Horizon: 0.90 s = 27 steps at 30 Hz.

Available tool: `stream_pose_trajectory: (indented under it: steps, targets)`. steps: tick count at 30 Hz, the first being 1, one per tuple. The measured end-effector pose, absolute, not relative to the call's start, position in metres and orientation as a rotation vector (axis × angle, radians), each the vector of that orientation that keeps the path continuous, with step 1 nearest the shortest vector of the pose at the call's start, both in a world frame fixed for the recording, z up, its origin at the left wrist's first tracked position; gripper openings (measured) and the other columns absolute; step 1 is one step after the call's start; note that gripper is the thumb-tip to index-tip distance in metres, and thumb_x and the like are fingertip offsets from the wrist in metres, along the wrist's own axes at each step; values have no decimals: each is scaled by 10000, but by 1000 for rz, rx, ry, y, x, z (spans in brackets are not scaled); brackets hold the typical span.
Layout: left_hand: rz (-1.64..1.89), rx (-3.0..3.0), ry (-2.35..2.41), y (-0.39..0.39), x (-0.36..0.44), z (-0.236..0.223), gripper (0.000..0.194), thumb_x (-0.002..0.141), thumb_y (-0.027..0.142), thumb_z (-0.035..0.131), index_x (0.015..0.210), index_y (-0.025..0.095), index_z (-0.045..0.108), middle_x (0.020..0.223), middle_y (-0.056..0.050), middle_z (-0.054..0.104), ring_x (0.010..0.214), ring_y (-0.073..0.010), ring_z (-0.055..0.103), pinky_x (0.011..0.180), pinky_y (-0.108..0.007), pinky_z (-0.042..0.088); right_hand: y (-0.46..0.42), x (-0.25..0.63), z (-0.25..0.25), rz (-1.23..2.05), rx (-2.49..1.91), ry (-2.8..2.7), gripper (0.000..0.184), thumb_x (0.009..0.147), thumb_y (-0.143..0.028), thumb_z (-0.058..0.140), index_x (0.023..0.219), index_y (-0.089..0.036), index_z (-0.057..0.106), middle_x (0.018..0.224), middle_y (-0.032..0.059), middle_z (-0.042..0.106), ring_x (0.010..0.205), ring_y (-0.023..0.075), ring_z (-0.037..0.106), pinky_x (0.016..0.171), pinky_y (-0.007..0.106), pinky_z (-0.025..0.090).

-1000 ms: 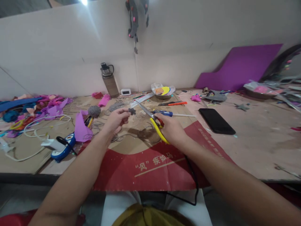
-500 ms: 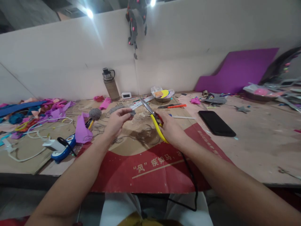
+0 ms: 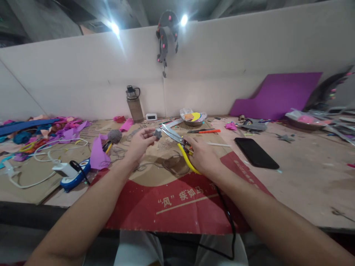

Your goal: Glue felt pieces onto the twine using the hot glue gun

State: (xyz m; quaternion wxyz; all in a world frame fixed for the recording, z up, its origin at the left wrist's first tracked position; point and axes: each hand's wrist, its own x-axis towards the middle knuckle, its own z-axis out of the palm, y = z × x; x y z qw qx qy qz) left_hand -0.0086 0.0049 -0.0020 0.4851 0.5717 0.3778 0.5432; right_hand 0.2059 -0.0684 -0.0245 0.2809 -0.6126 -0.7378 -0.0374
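Between its thumb and fingers my left hand [image 3: 141, 143] pinches a small grey fuzzy piece [image 3: 158, 133], perhaps felt or yarn; its exact shape is too small to tell. My right hand [image 3: 203, 155] is wrapped round the yellow handle of a pair of scissors [image 3: 173, 135]. The blades point left and away from me, slightly parted, with their tips beside the grey piece. Under the hands, loose grey yarn [image 3: 174, 162] lies in curls on the cardboard. A ball of grey yarn [image 3: 114, 136] sits to the left of my left hand.
A red and brown cardboard sheet [image 3: 177, 218] covers the table's front. A bottle [image 3: 135, 109], a small clock [image 3: 151, 117], a bowl [image 3: 194, 122] and a utility knife [image 3: 206, 131] lie behind. To the right is a phone [image 3: 256, 153]; to the left, a power strip [image 3: 76, 175] and felt scraps [image 3: 100, 155].
The scissors' blades have parted and swung toward the grey piece. My left hand has turned the piece up a little. The camera view has tilted upward.
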Motion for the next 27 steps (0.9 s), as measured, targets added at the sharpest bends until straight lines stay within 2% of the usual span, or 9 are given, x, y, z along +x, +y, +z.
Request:
stream_pose_trajectory:
  steps: [5,13,18,22,27]
  targets:
    - [1310,1235,881,5,-9,-3,270,566,170,766,798,146,631,695,-4,638,617,-89,583,536,-195,389,-70,206,-24,-152,-1660,-1968,387,864,-234,473,1244,-251,541,1106,73,655,847,207,614,654,275,383]
    - [1305,1153,869,4,-11,-3,270,586,188,756,810,161,608,688,14,622,598,-91,584,543,-208,444,-67,207,-28,-172,-1601,-1985,386,864,-224,462,1243,-238,538,1128,79,657,904,214,621,721,285,411]
    - [1285,1129,821,2,-9,-3,270,636,173,712,851,167,549,708,-15,668,658,-156,675,634,-283,525,-68,206,-27,-176,-1616,-1998,375,849,-220,483,1216,-248,556,1030,63,693,866,215,631,683,281,391]
    - [1316,1141,786,2,-7,-3,275,652,161,701,877,169,542,702,-2,658,603,-123,653,568,-229,496,-69,205,-25,-186,-1633,-2044,358,859,-242,476,1207,-258,561,959,51,700,787,206,627,619,278,358]
    - [1317,1126,736,0,-7,-1,328,608,150,738,872,169,544,722,13,634,588,-95,621,500,-183,419,-68,204,-29,-202,-1611,-2070,352,867,-240,463,1205,-253,563,1050,59,675,847,197,626,670,270,384]
